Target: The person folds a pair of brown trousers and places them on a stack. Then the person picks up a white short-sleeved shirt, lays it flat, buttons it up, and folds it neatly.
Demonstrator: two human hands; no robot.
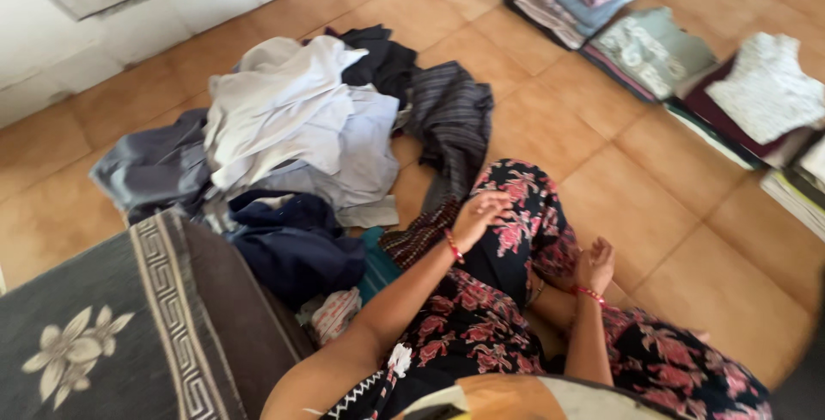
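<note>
The person sits on a tiled floor (601, 145) in black floral-print clothing (516, 214). The left hand (479, 216) rests open on the raised knee; the right hand (595, 265) lies empty by the lap. A heap of unfolded clothes (301, 136) lies ahead, folded stacks (653, 50) to the right, and a grey cushion (112, 334) at left.

No boxes, packs, labels, signs or screens show here. There are only clothes and cloth on the floor.
</note>
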